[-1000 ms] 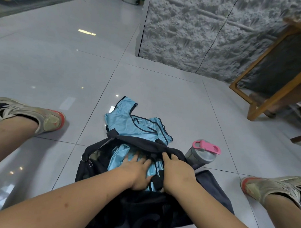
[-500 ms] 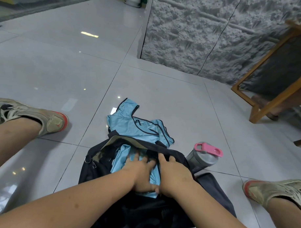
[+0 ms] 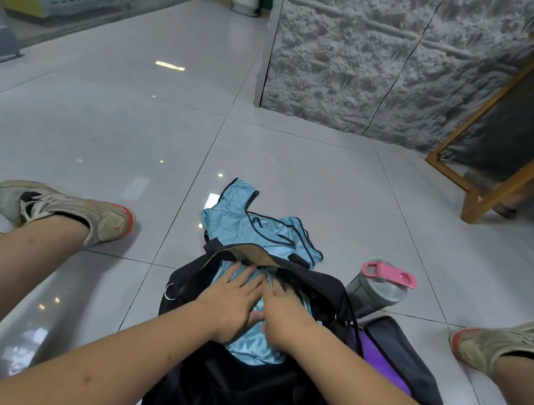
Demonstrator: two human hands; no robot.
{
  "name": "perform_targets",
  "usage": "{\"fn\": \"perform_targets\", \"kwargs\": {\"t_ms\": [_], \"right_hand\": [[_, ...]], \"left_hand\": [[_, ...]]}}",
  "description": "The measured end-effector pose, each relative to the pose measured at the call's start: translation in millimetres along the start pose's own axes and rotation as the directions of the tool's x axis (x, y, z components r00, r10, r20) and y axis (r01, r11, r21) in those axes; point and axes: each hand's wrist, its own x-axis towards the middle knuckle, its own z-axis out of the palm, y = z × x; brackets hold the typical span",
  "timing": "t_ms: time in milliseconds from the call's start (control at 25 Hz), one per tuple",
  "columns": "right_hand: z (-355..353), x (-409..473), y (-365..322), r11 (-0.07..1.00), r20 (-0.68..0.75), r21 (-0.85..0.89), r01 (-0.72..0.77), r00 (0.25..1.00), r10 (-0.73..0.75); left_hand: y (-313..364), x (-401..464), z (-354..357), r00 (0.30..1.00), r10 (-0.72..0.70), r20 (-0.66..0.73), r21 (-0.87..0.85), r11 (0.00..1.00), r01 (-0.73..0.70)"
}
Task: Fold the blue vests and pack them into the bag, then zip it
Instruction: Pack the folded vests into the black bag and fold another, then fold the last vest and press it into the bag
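Blue vests sit in 2 places: 1 folded vest (image 3: pixel 251 350) lies inside the open black bag (image 3: pixel 317 283) on the tiled floor (image 3: pixel 110 136), and another vest (image 3: pixel 252 232) lies crumpled on the floor just beyond the bag's far edge. Left hand (image 3: pixel 232 307) rests flat on the packed vest with fingers spread. Right hand (image 3: pixel 283 312) presses beside it, touching the left, fingers reaching down into the fabric. A grey bottle with a pink lid (image 3: pixel 378 285) lies against the bag's right side.
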Motion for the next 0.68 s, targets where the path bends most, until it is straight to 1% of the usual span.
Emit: {"fn": "perform_targets", "kwargs": {"t_ms": [80, 200, 280, 400, 480, 520, 560, 600, 640, 680], "right_hand": [[11, 6, 12, 0.998, 0.031, 0.064, -0.030, 0.999, 0.028], [19, 6, 20, 0.999, 0.054, 0.002, -0.044, 0.998, 0.044], [21, 7, 23, 0.998, 0.053, 0.003, -0.066, 0.996, 0.066], [21, 6, 24, 0.997, 0.074, -0.002, -0.079, 0.994, 0.079], [14, 3, 18, 0.996, 0.089, -0.003, -0.089, 0.992, 0.089], [6, 1, 14, 0.997, 0.090, -0.005, -0.077, 0.993, 0.077], [-7, -5, 11, 0.999, 0.080, 0.008, -0.051, 0.996, 0.050], [-23, -11, 8, 0.999, 0.036, 0.047, -0.001, 0.999, -0.001], [-42, -16, 8, 0.993, -0.043, 0.106, 0.058, 0.998, -0.054], [-62, -21, 9, 0.978, -0.127, 0.178, 0.108, 0.988, -0.086]], "left_hand": [[-1, -1, 9, 1.000, -0.026, -0.017, -0.026, 0.999, 0.026], [-4, -3, 15, 0.999, -0.045, -0.009, -0.071, 0.996, 0.044], [-5, -3, 18, 0.997, -0.074, 0.010, -0.097, 0.993, 0.074], [-3, -3, 18, 0.990, -0.120, 0.068, -0.079, 0.989, 0.125], [1, -3, 7, 0.988, -0.131, 0.086, -0.060, 0.989, 0.137], [3, -4, -4, 0.989, -0.131, 0.069, -0.072, 0.988, 0.136], [6, -7, -19, 0.991, -0.129, 0.019, -0.098, 0.987, 0.130], [8, -9, -36, 0.989, -0.132, -0.066, -0.144, 0.982, 0.121], [9, -12, -54, 0.974, -0.146, -0.174, -0.223, 0.969, 0.106], [8, -12, -72, 0.942, -0.173, -0.288, -0.311, 0.947, 0.079]]}}
